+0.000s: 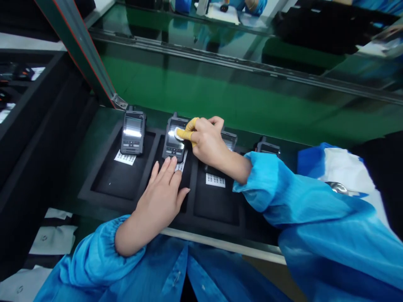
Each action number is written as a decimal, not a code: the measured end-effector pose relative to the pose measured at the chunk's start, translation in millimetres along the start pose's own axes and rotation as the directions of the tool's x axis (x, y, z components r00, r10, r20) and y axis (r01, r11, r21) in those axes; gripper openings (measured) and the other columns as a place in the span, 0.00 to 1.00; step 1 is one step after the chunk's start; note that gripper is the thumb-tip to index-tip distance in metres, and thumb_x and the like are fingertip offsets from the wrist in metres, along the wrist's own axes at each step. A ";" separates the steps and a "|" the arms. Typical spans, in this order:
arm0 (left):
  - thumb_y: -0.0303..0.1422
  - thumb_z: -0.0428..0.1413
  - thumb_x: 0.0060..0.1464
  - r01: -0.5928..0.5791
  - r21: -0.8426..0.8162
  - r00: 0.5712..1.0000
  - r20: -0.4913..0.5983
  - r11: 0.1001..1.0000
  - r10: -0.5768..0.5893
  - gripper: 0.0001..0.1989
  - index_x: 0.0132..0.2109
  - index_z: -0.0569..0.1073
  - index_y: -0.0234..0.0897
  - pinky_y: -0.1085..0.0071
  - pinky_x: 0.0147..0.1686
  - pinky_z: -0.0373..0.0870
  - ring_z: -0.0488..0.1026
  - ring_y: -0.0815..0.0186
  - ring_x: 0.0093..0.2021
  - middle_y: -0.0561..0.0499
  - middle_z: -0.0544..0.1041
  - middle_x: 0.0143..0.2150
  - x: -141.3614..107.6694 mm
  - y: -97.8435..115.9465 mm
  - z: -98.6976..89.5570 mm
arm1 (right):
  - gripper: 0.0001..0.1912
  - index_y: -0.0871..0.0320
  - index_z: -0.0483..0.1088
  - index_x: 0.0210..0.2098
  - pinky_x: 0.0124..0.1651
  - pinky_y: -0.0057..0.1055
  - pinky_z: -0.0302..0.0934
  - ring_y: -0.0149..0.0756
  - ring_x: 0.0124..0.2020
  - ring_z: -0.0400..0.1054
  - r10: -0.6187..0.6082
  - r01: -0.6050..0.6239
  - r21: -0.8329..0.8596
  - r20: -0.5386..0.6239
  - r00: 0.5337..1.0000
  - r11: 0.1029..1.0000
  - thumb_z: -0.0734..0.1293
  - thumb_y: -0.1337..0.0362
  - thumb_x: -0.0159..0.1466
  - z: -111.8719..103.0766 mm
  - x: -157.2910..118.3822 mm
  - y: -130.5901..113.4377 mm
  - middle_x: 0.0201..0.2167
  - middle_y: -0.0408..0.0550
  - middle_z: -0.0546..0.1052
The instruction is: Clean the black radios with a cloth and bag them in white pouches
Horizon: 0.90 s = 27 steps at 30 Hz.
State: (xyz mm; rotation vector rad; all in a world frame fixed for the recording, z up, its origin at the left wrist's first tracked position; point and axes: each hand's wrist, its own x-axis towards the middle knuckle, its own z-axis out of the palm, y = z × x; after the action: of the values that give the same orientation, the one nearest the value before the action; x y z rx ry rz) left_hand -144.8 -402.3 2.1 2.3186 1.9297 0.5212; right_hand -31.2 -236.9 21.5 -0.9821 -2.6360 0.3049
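A black handheld radio (171, 144) with a screen and a stubby antenna lies in the second compartment of the black foam tray (147, 167). My right hand (208, 140), yellow finger cots on its thumb and forefinger, pinches a small white pad (178, 133) against that screen. Stretched out flat, the fingers of my left hand (162, 188) touch the radio's lower edge and hold nothing. To the left rests another radio (132, 132), above a printed label (125, 157). A third radio (229, 140) is partly covered by my right hand, with a label (215, 180) below it.
Farther right, a fourth radio (267, 147) shows only its top above my sleeve. A blue and white packet (341, 165) lies at the right, a shiny metal object (337, 187) on it. Several pale pouches (53, 240) are at lower left. Behind the tray rises a green panel (220, 96).
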 end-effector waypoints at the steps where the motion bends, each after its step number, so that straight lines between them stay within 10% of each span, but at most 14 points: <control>1: 0.34 0.46 0.64 0.001 -0.006 1.000 -0.001 1.000 -0.001 0.18 0.54 0.69 0.25 0.43 0.63 0.58 0.60 0.46 0.66 0.28 0.64 0.64 0.0 0.1 0.1 | 0.19 0.55 0.76 0.37 0.48 0.43 0.39 0.37 0.43 0.59 -0.014 0.013 0.019 0.017 1.000 1.000 0.55 0.74 0.63 1.1 -5.2 -2.0 0.39 0.46 0.72; 12: 0.33 0.48 0.63 -0.017 -0.016 1.000 0.001 1.000 0.017 0.17 0.51 0.71 0.25 0.42 0.62 0.59 0.61 0.45 0.65 0.28 0.67 0.62 -0.6 -3.9 -1.4 | 0.20 0.53 0.79 0.39 0.47 0.40 0.44 0.33 0.42 0.65 0.039 -0.102 0.255 0.242 0.970 0.961 0.59 0.77 0.58 -15.7 -38.3 -27.2 0.38 0.47 0.75; 21: 0.33 0.48 0.63 0.020 -0.046 1.000 0.018 0.999 -0.019 0.14 0.47 0.73 0.30 0.43 0.64 0.57 0.60 0.48 0.66 0.31 0.64 0.65 -0.6 -5.7 -6.0 | 0.13 0.49 0.79 0.37 0.42 0.37 0.63 0.36 0.37 0.70 0.269 -0.250 0.402 0.011 0.963 0.881 0.62 0.62 0.61 -80.7 -139.7 20.6 0.34 0.48 0.75; 24: 0.34 0.48 0.63 0.017 -0.041 1.000 0.026 0.999 -0.016 0.13 0.47 0.74 0.32 0.43 0.64 0.57 0.59 0.48 0.67 0.33 0.64 0.65 0.1 -7.5 -6.6 | 0.11 0.48 0.79 0.35 0.43 0.42 0.65 0.41 0.37 0.71 0.492 -0.445 0.299 -0.100 0.865 0.844 0.65 0.62 0.57 -96.9 -191.2 44.4 0.34 0.51 0.76; 27: 0.34 0.47 0.63 0.000 -0.047 1.000 0.007 0.999 0.000 0.14 0.47 0.74 0.32 0.43 0.63 0.57 0.60 0.48 0.66 0.32 0.65 0.64 -0.3 -10.3 -6.4 | 0.12 0.52 0.78 0.32 0.40 0.43 0.63 0.44 0.35 0.70 0.727 -0.736 0.033 -0.194 0.659 0.676 0.65 0.69 0.51 -101.2 -238.8 53.9 0.33 0.58 0.76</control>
State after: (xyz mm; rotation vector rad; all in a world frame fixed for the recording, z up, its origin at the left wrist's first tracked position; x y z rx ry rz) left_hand -156.5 -401.5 5.2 2.2889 1.8931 0.5516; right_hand 208.5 -346.4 48.3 -1.9676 -1.9448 0.2940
